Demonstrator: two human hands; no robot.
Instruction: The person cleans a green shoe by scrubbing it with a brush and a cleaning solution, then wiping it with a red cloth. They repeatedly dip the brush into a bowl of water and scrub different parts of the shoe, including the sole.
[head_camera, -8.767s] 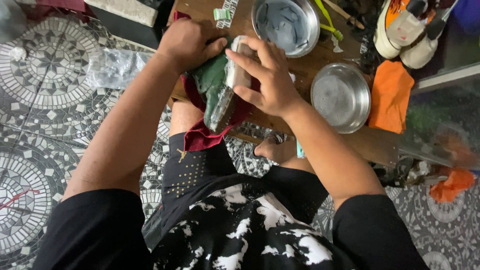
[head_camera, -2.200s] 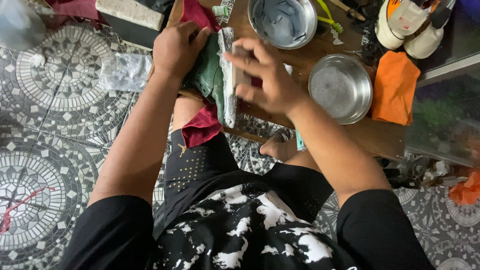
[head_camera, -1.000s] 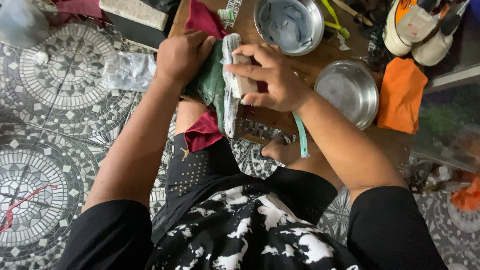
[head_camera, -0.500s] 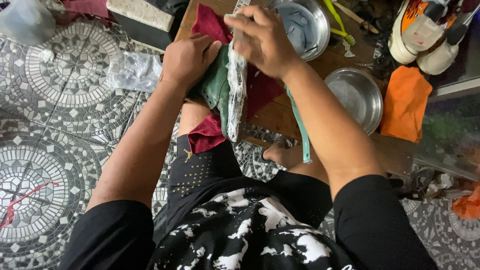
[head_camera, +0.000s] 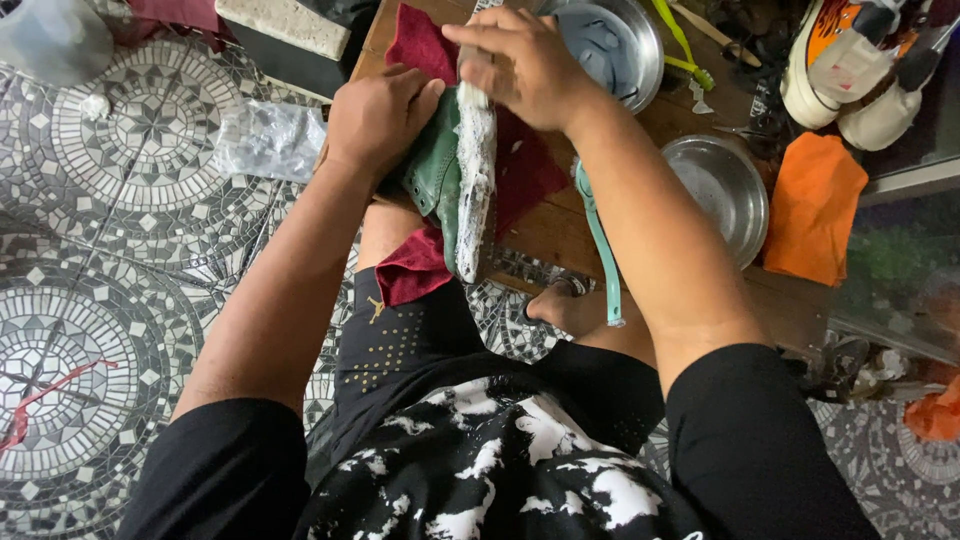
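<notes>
A green shoe (head_camera: 440, 175) lies on its side on a dark red cloth (head_camera: 530, 170), its foam-covered sole (head_camera: 475, 190) turned up. My left hand (head_camera: 380, 115) grips the shoe's upper and holds it steady. My right hand (head_camera: 520, 65) is closed over something small, hidden under the fingers, and presses on the far end of the sole. A teal lace or strap (head_camera: 600, 250) hangs beside my right forearm.
The low wooden table (head_camera: 560, 235) carries a metal bowl of grey water (head_camera: 615, 45), an empty metal bowl (head_camera: 720, 190), an orange cloth (head_camera: 815, 205) and white sneakers (head_camera: 860, 70). A crumpled plastic bag (head_camera: 265, 140) lies on the patterned tile floor (head_camera: 90, 260). My bare foot (head_camera: 570, 305) rests under the table.
My right hand has slid along the foamy sole from its middle to the far end. The left hand has kept its hold on the green shoe.
</notes>
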